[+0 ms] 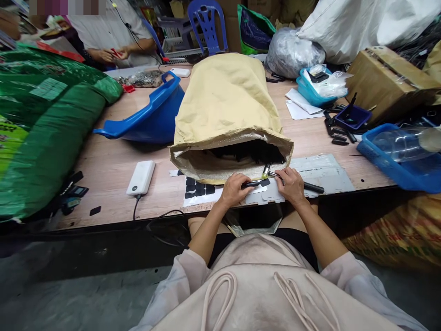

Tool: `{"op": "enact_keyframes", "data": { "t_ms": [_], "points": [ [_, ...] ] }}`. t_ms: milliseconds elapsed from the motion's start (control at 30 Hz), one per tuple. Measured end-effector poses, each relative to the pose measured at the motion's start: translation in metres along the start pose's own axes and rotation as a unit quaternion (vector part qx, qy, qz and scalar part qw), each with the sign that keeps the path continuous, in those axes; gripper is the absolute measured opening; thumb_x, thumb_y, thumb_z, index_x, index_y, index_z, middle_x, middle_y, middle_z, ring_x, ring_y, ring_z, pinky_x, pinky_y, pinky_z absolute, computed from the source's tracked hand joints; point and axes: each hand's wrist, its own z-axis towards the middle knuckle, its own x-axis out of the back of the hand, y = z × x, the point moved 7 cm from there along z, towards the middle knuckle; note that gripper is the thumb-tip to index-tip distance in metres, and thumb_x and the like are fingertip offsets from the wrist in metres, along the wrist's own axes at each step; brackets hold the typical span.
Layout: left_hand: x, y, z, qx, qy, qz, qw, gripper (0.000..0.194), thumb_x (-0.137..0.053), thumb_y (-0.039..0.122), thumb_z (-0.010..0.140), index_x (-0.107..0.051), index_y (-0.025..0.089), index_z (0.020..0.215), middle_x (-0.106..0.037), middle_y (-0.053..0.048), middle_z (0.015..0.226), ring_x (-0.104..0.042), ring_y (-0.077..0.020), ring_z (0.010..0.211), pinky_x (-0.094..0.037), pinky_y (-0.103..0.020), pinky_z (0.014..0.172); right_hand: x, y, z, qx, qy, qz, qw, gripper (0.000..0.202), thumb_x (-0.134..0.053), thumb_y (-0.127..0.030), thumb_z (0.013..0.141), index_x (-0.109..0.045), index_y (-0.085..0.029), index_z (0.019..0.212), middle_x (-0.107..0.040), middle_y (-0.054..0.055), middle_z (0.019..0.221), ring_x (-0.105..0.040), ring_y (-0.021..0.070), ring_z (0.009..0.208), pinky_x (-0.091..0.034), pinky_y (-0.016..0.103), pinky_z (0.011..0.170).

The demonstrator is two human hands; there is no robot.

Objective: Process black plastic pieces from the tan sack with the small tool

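My right hand point(290, 184) is closed around a small hammer point(313, 187); its black grip sticks out to the right, and its short metal head has a yellowish end. The head is close to a slim black part point(252, 184) pinched in the fingers of my left hand point(235, 189). I cannot tell whether head and part touch. Both hands are at the table's front edge, before the mouth of a large tan sack point(230, 101) with dark pieces inside. Beside my left hand, a white sheet point(190, 201) bears several black rounded stickers point(200, 187).
A grey board point(324, 172) lies under my right hand's side. To the left are a white power bank point(141, 177) with a cable, a tilted blue basin point(148, 115) and green sacks point(65, 133). A blue tray point(396, 161) and carton point(389, 87) stand right. Another person's hands point(113, 55) work across the table.
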Motion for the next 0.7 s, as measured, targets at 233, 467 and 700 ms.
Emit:
{"op": "enact_keyframes", "data": {
  "t_ms": [233,467,700],
  "points": [
    [-0.016,-0.01,-0.004,0.013,0.007,-0.013,1.0,0.014,-0.08,0.032,0.089,-0.074,0.021,0.096,-0.071,-0.005,0.093,-0.061,-0.0229,0.092,-0.048,-0.037,0.087,0.005,-0.003,0.005,0.01,-0.003,-0.031,0.999,0.026,-0.049,-0.031,0.104,-0.072,-0.02,0.107,-0.067,0.009,0.096,-0.055,0.0238,0.089,-0.041,0.035,0.079],
    [-0.015,-0.012,-0.004,0.013,0.016,-0.036,0.999,0.014,-0.081,0.031,0.087,-0.077,0.022,0.097,-0.07,-0.004,0.09,-0.062,-0.0223,0.091,-0.049,-0.037,0.089,0.032,-0.041,-0.005,-0.012,0.024,0.131,0.991,0.031,-0.042,-0.034,0.109,-0.067,-0.023,0.124,-0.069,0.008,0.109,-0.066,0.0202,0.099,-0.052,0.029,0.084],
    [-0.016,-0.014,-0.004,0.019,0.029,-0.052,0.998,0.016,-0.083,0.029,0.085,-0.08,0.022,0.099,-0.069,-0.005,0.089,-0.062,-0.022,0.09,-0.049,-0.037,0.086,0.02,-0.067,-0.024,-0.019,-0.039,0.171,0.984,0.037,-0.043,-0.029,0.108,-0.065,-0.028,0.137,-0.068,0.006,0.103,-0.068,0.019,0.092,-0.056,0.029,0.079]
  ]
}}
